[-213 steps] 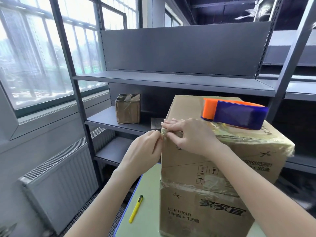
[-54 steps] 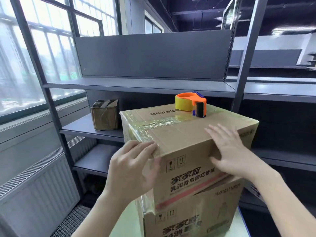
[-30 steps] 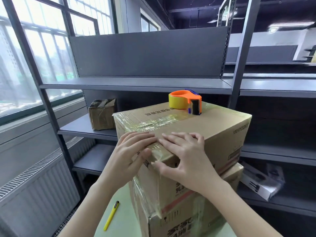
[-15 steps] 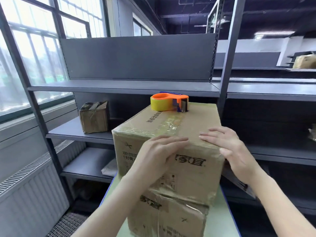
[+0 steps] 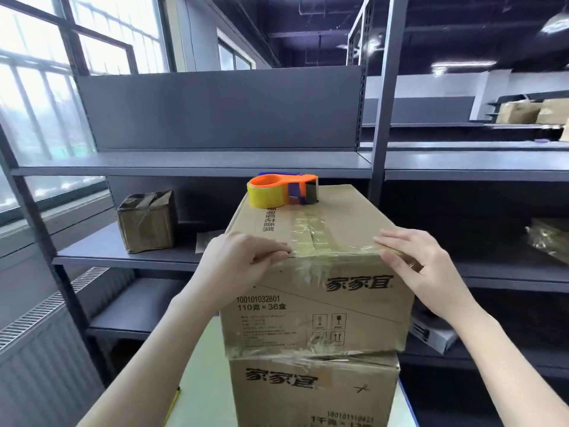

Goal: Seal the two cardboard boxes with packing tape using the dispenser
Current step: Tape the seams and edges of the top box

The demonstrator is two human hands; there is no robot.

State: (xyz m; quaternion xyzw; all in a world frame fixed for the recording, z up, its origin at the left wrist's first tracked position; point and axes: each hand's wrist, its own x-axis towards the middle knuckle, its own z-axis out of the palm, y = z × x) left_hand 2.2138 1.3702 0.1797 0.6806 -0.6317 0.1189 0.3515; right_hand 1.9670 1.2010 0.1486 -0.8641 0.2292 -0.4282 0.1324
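Rotation stops: upper brown cardboard box (image 5: 317, 306), taped edge under fingertips; left hand (image 5: 240, 260) curled on it, right hand (image 5: 421, 260) flat, likely smoothing.

L hand (image 5: 243, 260) fingers curled, R hand (image 5: 421, 269) fingers flat, arms fwd

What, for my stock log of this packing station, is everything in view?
upper box: 1, brown, taped, on the lower box
lower box: 1, brown, on the table
tape dispenser: 1, orange, on the upper box's far edge
small box: 1, brown, on the shelving, left
table: 1, pale green, under the boxes
shelving: 1 run, grey, behind
radiator: 1, grey, lower left
left hand: 1, bare, fingers curled on the upper box's near edge
right hand: 1, bare, flat on its near right corner
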